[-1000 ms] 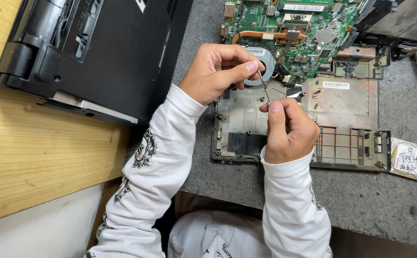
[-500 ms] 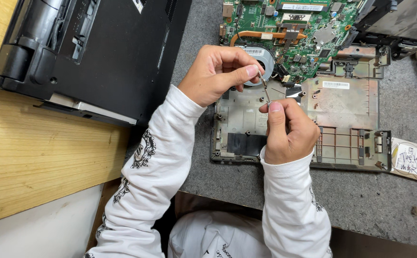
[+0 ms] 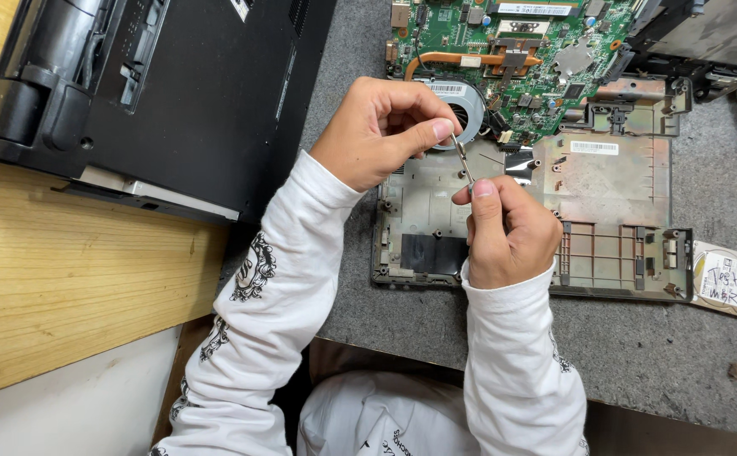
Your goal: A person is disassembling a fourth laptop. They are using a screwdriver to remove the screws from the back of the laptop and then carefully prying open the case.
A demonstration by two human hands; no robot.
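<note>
thin metal tool (image 3: pixel 463 160) sits pinched between both hands: right hand (image 3: pixel 510 230) has its fingers clamped on the lower end, left hand (image 3: pixel 381 131) has its fingers closed on the upper tip. just beyond the fingers lie the laptop base shell (image 3: pixel 605 211), the round fan (image 3: pixel 470 101) and the green circuit board (image 3: pixel 512 42) on the grey counter (image 3: pixel 664 363).

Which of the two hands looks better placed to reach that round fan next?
Probably the left hand. It sits right beside the round fan on the green circuit board, its fingertips almost at the rim. The right hand is lower over the laptop base, gripping the thin metal tool.
</note>
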